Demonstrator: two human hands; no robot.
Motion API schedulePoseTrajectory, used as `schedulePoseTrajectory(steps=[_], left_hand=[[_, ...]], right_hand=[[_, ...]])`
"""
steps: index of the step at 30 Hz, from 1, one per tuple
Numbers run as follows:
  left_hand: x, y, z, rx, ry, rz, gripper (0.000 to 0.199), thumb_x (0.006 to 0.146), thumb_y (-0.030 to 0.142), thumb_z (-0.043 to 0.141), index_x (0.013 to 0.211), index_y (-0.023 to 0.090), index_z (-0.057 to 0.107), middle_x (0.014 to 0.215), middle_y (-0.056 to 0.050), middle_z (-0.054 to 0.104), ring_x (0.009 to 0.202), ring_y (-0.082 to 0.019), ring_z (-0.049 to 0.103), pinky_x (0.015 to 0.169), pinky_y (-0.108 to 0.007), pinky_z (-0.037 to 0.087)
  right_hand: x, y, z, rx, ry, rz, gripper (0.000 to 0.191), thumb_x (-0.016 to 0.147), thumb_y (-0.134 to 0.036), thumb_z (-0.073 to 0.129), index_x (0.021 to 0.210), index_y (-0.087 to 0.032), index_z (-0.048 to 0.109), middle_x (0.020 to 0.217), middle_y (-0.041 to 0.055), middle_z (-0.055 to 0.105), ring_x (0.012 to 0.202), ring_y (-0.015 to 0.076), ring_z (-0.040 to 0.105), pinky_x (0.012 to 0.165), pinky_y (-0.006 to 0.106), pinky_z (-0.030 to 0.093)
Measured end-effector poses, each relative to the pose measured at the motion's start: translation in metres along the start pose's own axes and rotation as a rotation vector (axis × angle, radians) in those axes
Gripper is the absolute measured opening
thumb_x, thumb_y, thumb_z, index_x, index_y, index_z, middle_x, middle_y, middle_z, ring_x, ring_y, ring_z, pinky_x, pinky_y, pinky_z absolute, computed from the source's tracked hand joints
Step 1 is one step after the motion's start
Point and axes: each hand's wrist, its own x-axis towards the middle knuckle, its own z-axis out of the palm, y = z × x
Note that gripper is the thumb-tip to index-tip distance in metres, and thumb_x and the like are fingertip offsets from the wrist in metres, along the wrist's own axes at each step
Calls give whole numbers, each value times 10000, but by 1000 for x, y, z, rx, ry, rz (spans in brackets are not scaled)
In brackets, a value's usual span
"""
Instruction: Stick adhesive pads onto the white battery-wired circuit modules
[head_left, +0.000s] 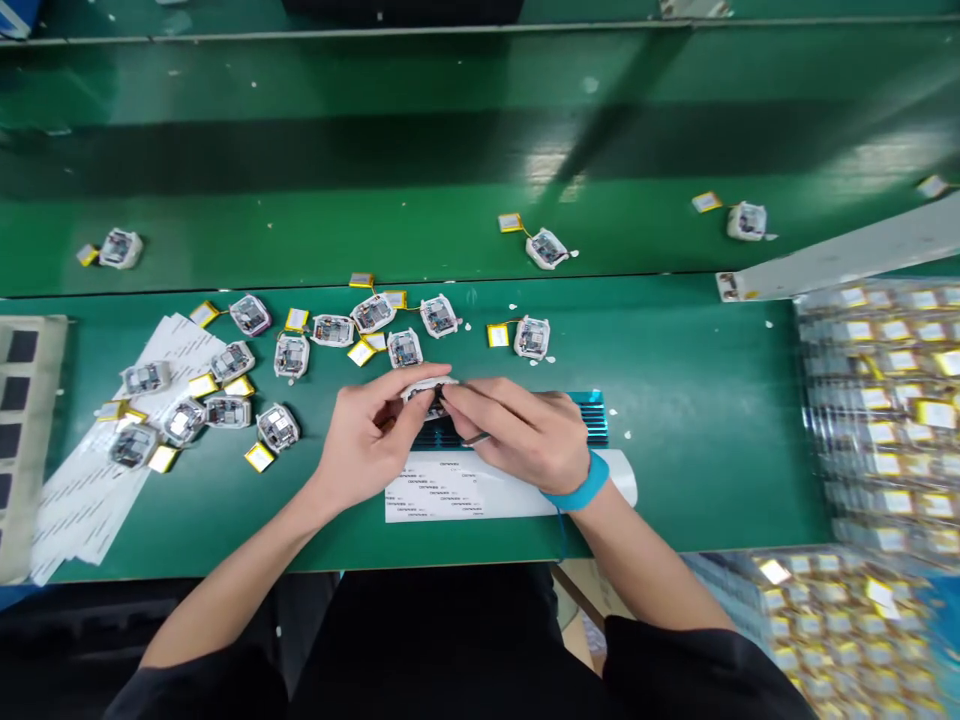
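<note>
My left hand (371,432) grips a small white-framed device housing (425,388) by its sides, thumb and fingers closed on it. Over the same housing, my right hand (525,430) has its fingertips pinched at a small black part (437,400). A thin grey tool-like thing (475,439) shows under the right fingers; its kind is hidden by the hand. A blue band (581,485) with a cord circles the right wrist. Below the hands lie a blue strip sheet (592,415) and a printed white backing sheet (442,495).
Several open device housings (330,330) with circuit boards and wired yellow-edged batteries (497,335) lie at left and centre. Others rest on the green belt (420,230) behind. Printed sheets (112,480) and a grey tray (30,440) are at left; clear battery trays (817,400) stack at right.
</note>
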Motion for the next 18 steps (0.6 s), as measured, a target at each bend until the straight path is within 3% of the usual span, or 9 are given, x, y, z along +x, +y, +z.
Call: schedulePoseTrajectory(steps=[5, 10, 15, 18], left_hand=[[-1, 0, 3, 45, 12, -9, 231, 951, 229, 607, 1071, 150, 788, 539, 31, 569, 446, -87, 362, 408, -222, 299], [-1, 3, 3, 81, 53, 1, 201, 944, 225, 617, 1030, 155, 785, 615, 14, 651, 440, -74, 378, 401, -213, 312], [-2, 0, 6, 152, 37, 72, 153, 923, 195, 640, 968, 147, 778, 524, 58, 568, 409, -56, 345, 390, -198, 281], [-3, 0, 8, 101, 11, 45, 146, 923, 206, 641, 956, 144, 769, 548, 48, 596, 407, -53, 337, 377, -198, 260]], right_hand=[[1, 4, -4, 225, -83, 86, 91, 1002, -193, 648, 1062, -201, 716, 906, -10, 794, 679, 101, 724, 480, 238, 468], [0, 5, -3, 575, -65, 246, 143, 986, -109, 628, 1068, -218, 674, 975, 24, 770, 846, 138, 739, 668, 238, 585], [2, 2, 0, 500, -16, 294, 132, 974, -84, 639, 1036, -199, 658, 945, 35, 749, 825, 138, 725, 637, 239, 574], [2, 1, 1, 393, 10, 258, 127, 979, -87, 637, 1036, -194, 676, 958, 42, 760, 826, 142, 730, 578, 237, 540]])
